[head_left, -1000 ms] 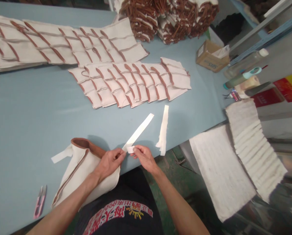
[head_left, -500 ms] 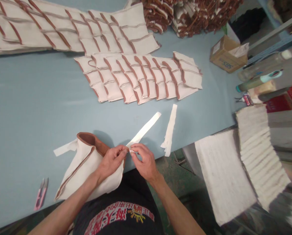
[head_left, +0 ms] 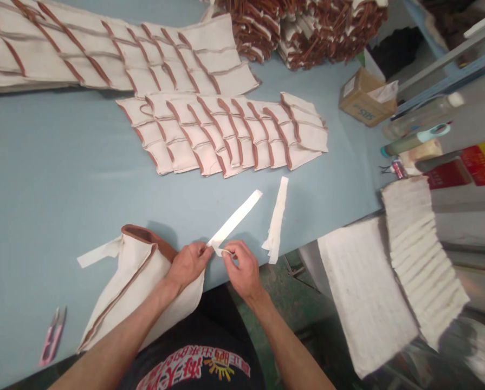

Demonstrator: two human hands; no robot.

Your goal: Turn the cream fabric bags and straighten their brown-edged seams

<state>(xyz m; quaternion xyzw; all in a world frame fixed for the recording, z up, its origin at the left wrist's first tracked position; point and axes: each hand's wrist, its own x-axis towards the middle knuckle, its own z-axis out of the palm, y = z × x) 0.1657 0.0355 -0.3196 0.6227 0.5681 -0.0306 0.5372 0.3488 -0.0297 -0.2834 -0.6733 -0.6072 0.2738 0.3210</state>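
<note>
A cream fabric piece with brown edging, open at its top like a bag, lies at the table's front edge. My left forearm and hand rest over its right side. My left fingers pinch the near end of a white tape strip, which stretches away over the table. Close beside them, my right hand is closed on a thin white curl at that same end. Another white strip sticks out from behind the bag's left side. To the right, crumpled white strips overhang the table edge.
Overlapping cream pieces with brown edging lie across the table, with a longer row behind. Pink thread snips are at front left. Brown bundles, a cardboard box and bottles stand at back right.
My right hand has drawn slightly to the right, away from my left. The white curl between them now shows longer. The whole view has shifted a little.
</note>
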